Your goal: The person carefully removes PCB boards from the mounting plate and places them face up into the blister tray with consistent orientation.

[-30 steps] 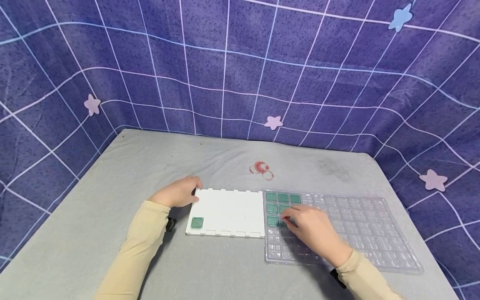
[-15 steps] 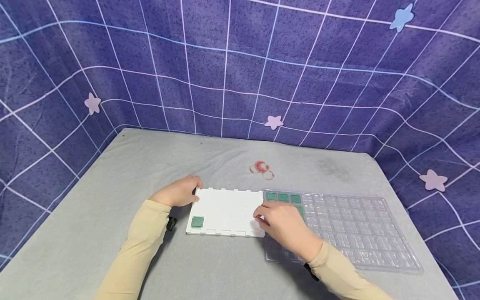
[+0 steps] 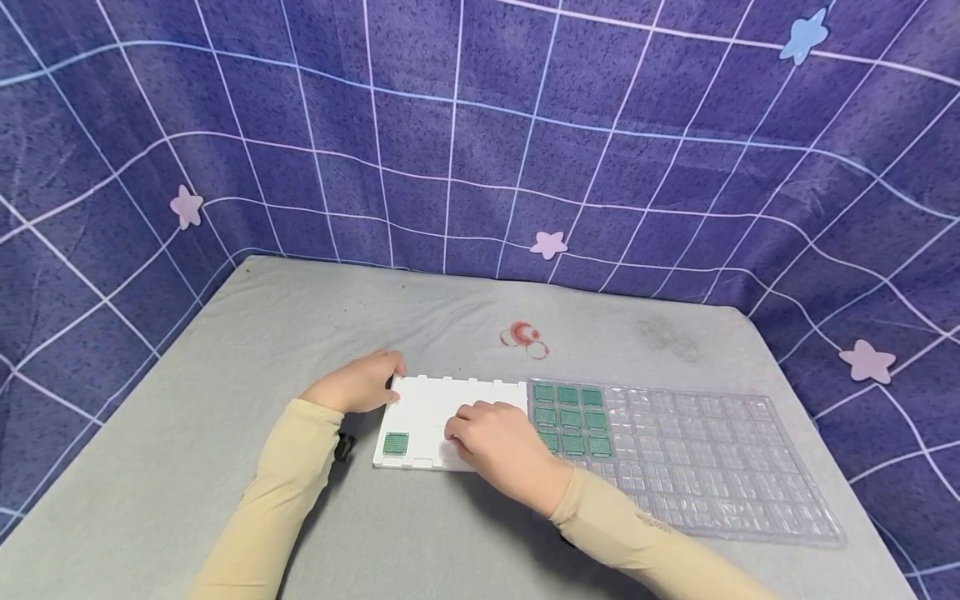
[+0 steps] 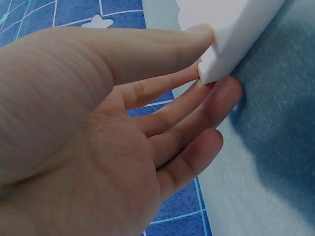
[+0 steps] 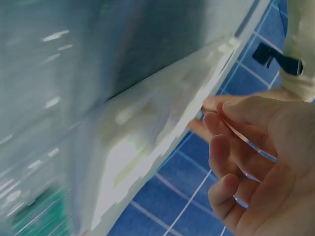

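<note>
In the head view a shallow white tray [image 3: 423, 408] lies flat on the table. One green circuit board [image 3: 396, 443] sits in its near left corner. My left hand [image 3: 358, 383] grips the tray's far left corner; the left wrist view shows the thumb on top of the white edge [image 4: 236, 34] and fingers against its side. Over the right half of the tray hovers my right hand [image 3: 506, 450], its fingers [image 5: 220, 150] loosely curled, with nothing visible between them. Beside the tray, a clear plastic compartment tray [image 3: 720, 458] carries several green boards [image 3: 570, 418] in its far left compartments.
Grey cloth [image 3: 360, 517] covers the table, with red ring marks [image 3: 525, 337] beyond the trays. A purple grid-patterned curtain [image 3: 450, 150] with star shapes hangs around the back and sides. The clear tray's left edge adjoins the white tray.
My right hand has moved left from the clear tray to above the white tray, uncovering the rows of green boards. My left hand has stayed at the white tray's corner.
</note>
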Demonstrator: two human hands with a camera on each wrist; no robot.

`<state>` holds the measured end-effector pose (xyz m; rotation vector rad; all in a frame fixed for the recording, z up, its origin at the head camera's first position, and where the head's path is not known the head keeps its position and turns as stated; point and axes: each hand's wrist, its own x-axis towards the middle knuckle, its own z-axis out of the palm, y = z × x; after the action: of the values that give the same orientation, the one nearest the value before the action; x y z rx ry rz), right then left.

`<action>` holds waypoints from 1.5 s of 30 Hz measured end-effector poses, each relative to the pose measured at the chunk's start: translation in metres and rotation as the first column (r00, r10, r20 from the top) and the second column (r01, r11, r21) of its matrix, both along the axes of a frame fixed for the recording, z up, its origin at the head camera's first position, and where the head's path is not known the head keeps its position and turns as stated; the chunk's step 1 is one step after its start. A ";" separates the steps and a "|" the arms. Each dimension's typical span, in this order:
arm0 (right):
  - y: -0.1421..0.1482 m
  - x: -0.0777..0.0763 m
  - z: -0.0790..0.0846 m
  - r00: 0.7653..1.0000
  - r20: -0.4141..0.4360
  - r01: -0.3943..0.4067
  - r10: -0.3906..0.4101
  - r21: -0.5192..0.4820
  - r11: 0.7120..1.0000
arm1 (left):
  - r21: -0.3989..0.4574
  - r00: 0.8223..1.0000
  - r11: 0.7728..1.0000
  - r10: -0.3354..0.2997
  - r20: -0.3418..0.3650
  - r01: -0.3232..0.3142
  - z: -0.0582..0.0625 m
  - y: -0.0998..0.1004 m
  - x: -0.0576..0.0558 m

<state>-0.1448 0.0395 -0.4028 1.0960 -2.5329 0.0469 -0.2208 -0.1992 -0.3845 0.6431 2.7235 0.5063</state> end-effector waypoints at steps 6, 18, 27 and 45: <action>-0.028 -0.003 -0.001 0.999 -0.043 -0.018 0.021 0.065 0.998 | 0.008 1.000 1.000 -0.002 -0.014 0.002 -0.002 -0.001 -0.001; -0.064 -0.004 -0.005 0.995 -0.098 0.028 -0.013 0.150 0.988 | 0.007 1.000 1.000 0.002 -0.001 -0.002 0.000 -0.001 -0.001; -0.072 -0.002 -0.009 0.996 -0.083 0.030 -0.017 0.157 0.987 | 0.002 1.000 1.000 0.006 0.010 -0.006 -0.001 0.000 -0.002; -0.073 -0.003 -0.007 0.999 -0.044 0.020 -0.014 0.150 0.988 | 0.017 1.000 1.000 0.001 0.005 -0.001 0.001 -0.001 0.001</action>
<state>-0.1477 -0.0336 -0.4098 1.1186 -2.5411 -0.1733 -0.2199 -0.2001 -0.3839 0.6442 2.7177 0.5318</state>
